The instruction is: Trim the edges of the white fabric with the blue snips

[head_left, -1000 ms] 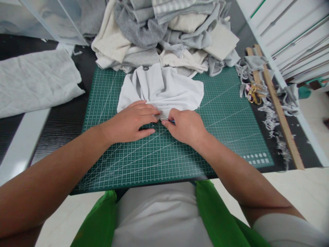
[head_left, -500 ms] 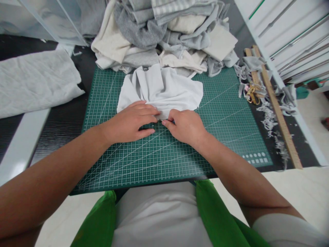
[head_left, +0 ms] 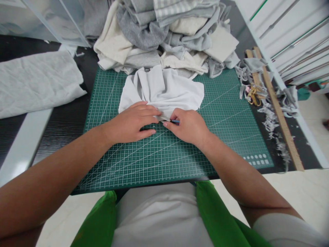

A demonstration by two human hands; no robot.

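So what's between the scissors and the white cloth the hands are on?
In the head view, only bare green cutting mat lies between the scissors and the white cloth.

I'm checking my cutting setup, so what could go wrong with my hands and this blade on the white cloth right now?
The left hand presses the white cloth with its fingertips right beside the small blue-handled tool in the right hand; a slip could nick them. The cloth is bunched and wrinkled on the green cutting mat, so a cut may wander. The fabric pile overlaps the mat's far edge and could snag.
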